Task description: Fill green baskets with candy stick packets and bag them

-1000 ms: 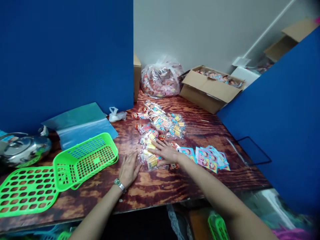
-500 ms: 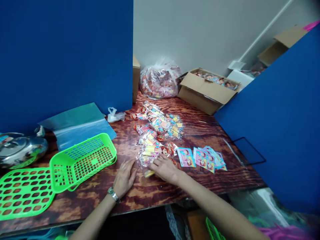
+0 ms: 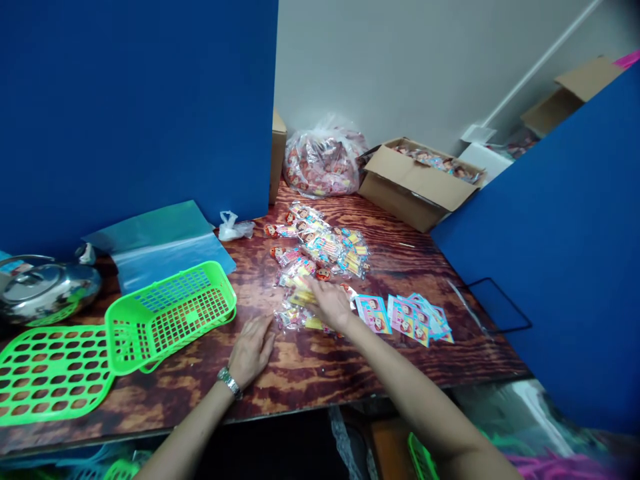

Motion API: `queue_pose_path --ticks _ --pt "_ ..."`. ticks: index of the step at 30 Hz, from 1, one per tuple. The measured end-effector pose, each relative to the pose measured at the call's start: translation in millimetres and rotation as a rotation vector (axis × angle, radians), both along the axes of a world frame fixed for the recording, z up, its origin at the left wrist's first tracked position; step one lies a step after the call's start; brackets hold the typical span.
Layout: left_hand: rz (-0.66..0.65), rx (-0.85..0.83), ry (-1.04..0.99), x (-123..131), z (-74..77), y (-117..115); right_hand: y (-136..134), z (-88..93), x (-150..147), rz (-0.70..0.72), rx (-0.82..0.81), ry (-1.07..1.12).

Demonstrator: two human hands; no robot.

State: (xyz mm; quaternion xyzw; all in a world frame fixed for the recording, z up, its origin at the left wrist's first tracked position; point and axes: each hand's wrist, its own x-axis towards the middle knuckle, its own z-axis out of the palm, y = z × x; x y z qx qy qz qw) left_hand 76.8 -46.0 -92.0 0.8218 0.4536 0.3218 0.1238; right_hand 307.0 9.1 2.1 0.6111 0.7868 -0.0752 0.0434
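Note:
My left hand (image 3: 251,350), with a metal watch (image 3: 229,383) at its wrist, lies palm down on the table with its fingers stretched out, holding nothing. Just to its right is a pile of small clear packets (image 3: 323,247) with printed cartoon heads and yellow or pink pieces inside. My right hand (image 3: 330,303) reaches over the near part of this pile, fingers extended and touching or just above a packet with yellow pieces (image 3: 301,295). Its palm side is hidden. Beside the right wrist lie printed cartoon cards (image 3: 374,314), several more overlapping further right.
Left stand a green basket (image 3: 170,320), a flat green perforated piece (image 3: 55,377), plastic sheets (image 3: 170,257) and a metal kettle (image 3: 47,287). Behind are a full clear bag (image 3: 325,160) and an open carton (image 3: 415,190). Blue panels (image 3: 545,253) flank the table; a black wire loop (image 3: 505,307) juts out right.
My right hand has moved forward, away from the near edge of the pile, where it was on a yellow packet. My left hand stays in place. The view has shifted slightly.

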Motion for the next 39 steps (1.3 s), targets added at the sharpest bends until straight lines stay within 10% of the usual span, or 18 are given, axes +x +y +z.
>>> queue_pose_path --ticks 17,28,39 --pt "0.020 -0.078 -0.096 1.9 3.6 0.5 -11.0 18.8 -17.7 0.241 -0.015 0.084" --pt "0.029 -0.230 -0.219 -8.6 26.0 -29.6 -60.3 -3.7 -31.8 0.364 0.034 -0.019" --pt "-0.100 -0.197 -0.117 0.8 26.2 -43.4 -52.3 20.2 32.0 0.197 -0.197 0.179"
